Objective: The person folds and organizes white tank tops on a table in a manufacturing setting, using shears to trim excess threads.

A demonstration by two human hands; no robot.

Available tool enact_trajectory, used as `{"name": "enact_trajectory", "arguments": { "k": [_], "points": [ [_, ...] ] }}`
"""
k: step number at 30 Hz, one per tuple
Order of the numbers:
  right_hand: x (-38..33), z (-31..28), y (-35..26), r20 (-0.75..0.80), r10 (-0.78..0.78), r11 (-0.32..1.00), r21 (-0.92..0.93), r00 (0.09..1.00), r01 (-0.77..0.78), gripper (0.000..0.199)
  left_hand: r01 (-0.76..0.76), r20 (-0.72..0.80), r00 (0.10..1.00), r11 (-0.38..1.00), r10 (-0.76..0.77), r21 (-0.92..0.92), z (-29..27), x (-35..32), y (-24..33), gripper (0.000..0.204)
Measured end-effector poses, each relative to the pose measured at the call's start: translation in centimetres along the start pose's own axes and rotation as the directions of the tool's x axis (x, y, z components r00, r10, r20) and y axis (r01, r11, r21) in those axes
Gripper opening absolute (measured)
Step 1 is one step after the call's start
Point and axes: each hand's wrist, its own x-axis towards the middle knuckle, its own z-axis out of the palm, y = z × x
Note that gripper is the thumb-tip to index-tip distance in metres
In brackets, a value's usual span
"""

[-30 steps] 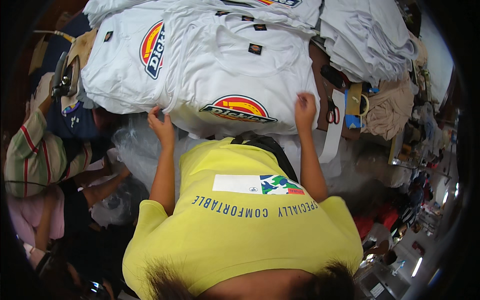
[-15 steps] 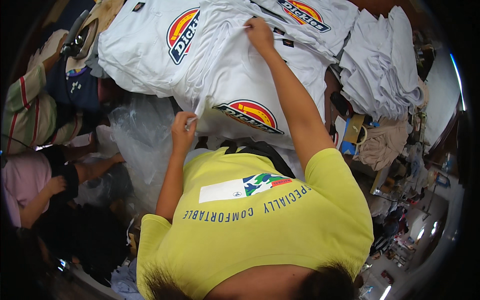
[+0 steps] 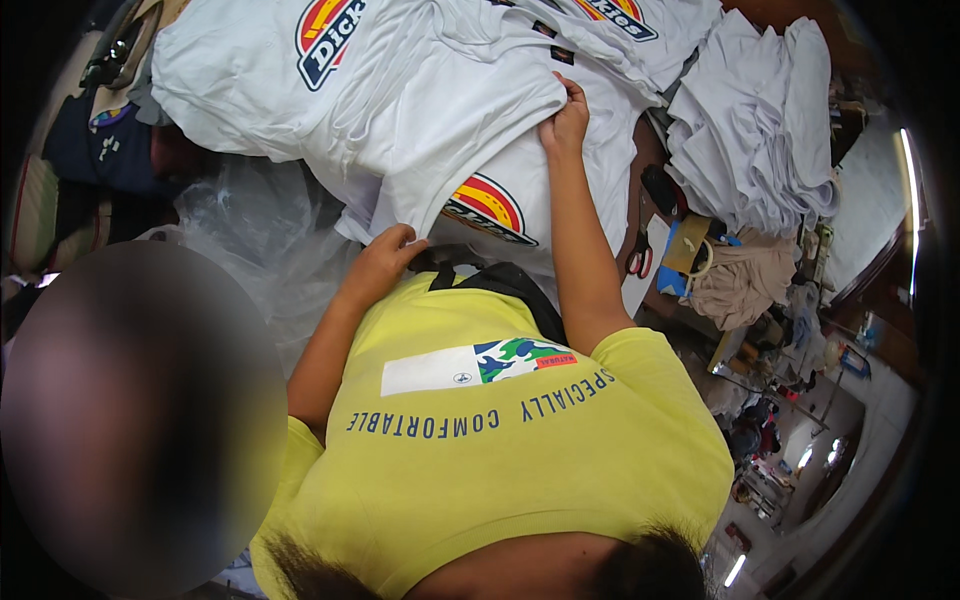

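A white T-shirt (image 3: pixel 455 110) is stretched between my two hands over a table heaped with white shirts. Close to my body, my left hand (image 3: pixel 385 262) pinches its near edge. Farther out and to the right, my right hand (image 3: pixel 566 122) grips another part of the edge between thumb and fingers. The held cloth partly covers a red, yellow and black printed emblem (image 3: pixel 492 208) on the white shirt beneath. More white shirts (image 3: pixel 240 85) with the same kind of print lie beyond, to the left and far right.
Folded white garments (image 3: pixel 750 125) are piled at the right. Nearer lie scissors (image 3: pixel 640 260), a tape roll (image 3: pixel 703 262) and beige cloth (image 3: pixel 745 285). Clear plastic (image 3: pixel 260 225) hangs at the left of the table. A blurred shape (image 3: pixel 140 410) covers the lower left.
My right hand has come nearer and to the right, drawing the shirt's edge across the printed emblem. My left hand has lowered slightly, still holding the cloth.
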Motion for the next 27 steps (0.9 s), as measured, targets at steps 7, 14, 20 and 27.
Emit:
{"name": "enact_trajectory", "arguments": {
  "k": [7,14,20,27],
  "points": [
    [-0.1,0.1,-0.2,0.016,0.005,1.0,-0.015,1.0,-0.004,0.021,0.036,-0.084,0.996,0.999,-0.033,0.026,0.9,-0.9,0.5,0.037],
    [0.0,-0.5,0.0,0.089,0.006,1.0,-0.007,0.996,-0.005,0.018,0.076,-0.132,0.989,0.997,-0.072,0.029,1.3,-0.9,1.4,0.033],
    [0.2,-0.7,-0.4,0.162,0.069,0.976,-0.215,0.984,-0.033,0.031,0.164,-0.194,0.962,0.975,-0.192,-0.151,0.1,0.0,2.0,0.027],
    [-2.5,-0.2,-8.8,0.354,-0.109,0.661,-0.673,0.929,0.333,0.037,0.425,-0.684,0.47,0.822,-0.559,-0.38,-6.4,2.4,-3.4,0.024]
  ]
}}
